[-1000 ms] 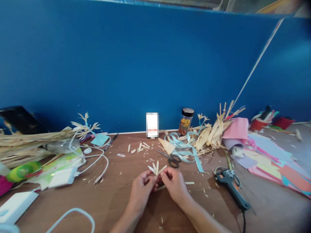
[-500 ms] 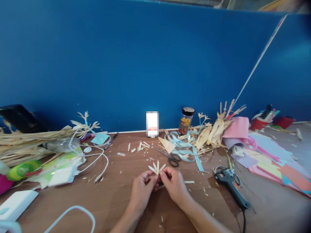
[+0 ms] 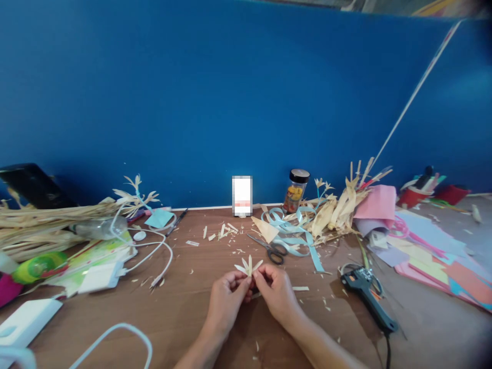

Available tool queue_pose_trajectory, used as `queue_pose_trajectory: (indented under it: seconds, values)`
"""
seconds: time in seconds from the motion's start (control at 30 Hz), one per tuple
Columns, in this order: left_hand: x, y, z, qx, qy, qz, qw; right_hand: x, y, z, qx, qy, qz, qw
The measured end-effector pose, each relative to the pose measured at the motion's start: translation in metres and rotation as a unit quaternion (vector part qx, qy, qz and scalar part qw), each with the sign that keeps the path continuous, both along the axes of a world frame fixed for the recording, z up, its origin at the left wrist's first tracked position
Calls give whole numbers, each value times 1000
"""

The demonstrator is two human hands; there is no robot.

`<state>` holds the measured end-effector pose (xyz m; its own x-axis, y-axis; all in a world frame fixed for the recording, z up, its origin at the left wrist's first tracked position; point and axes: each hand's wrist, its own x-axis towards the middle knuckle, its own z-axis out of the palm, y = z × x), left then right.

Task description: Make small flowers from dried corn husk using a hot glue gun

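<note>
At lower centre, the left hand (image 3: 226, 298) and right hand (image 3: 277, 293) have fingers clamped on a pale flower (image 3: 249, 266); scissors (image 3: 269, 248) lie higher in the frame.

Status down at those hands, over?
Left hand, right hand: both pinching the pale flower. Pale flower fanned open. Scissors lying just beyond, not touching either hand.

Moderate, even light filled the frame, blurring toward its edges.
A pixelated white panel (image 3: 242, 196) glared at centre; the blue wall (image 3: 192, 102) held a sheen at far right, soft shadow lay left of the glue gun (image 3: 371, 301) and the right hand (image 3: 277, 293), and the upper right corner darkened.
</note>
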<state>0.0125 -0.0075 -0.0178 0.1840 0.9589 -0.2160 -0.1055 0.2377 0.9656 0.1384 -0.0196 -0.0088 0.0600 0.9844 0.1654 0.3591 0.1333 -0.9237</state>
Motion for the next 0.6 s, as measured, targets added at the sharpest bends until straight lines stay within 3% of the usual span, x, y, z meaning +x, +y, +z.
queue_pose_trajectory:
  seconds: [0.6]
  values:
    - [4,4,0,-3,14,19,1000,0,1,-1,-8,-16,4,1000]
